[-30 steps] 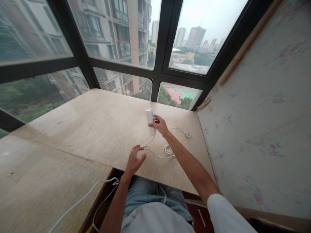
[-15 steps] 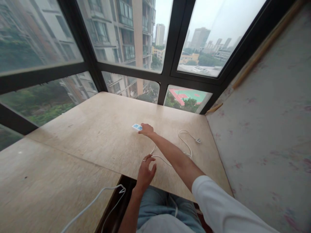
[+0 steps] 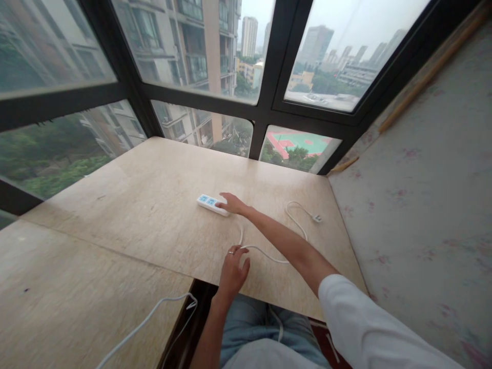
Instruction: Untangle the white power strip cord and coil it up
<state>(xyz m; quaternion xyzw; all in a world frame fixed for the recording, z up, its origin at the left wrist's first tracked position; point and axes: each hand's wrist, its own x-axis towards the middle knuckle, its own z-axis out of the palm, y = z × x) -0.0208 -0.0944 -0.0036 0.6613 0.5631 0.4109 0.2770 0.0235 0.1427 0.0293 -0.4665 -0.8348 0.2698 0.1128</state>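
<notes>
A white power strip (image 3: pixel 207 202) with blue socket faces lies on the wooden tabletop (image 3: pixel 165 179). At its right end is my right hand (image 3: pixel 232 203), fingers stretched out and thumb apart, touching or just above the strip. My left hand (image 3: pixel 232 269), with a ring on one finger, is lower down near the table's front edge. The strip's white cord (image 3: pixel 265 253) bends at its fingertips and appears caught between the fingers, while the thumb stands away. Beyond my right forearm, which hides part of the cord, lies the plug (image 3: pixel 316 219).
Another white cable (image 3: pixel 142 320) runs over the front left of the table and into a dark gap (image 3: pixel 203 289). Dark-framed windows (image 3: pixel 200 105) border the far and left sides. A flowered wall (image 3: pixel 415 205) closes the right side.
The power strip now lies flat and shows more of its length, slightly farther left. My right hand has opened out at its right end. My left hand stays at the cord.
</notes>
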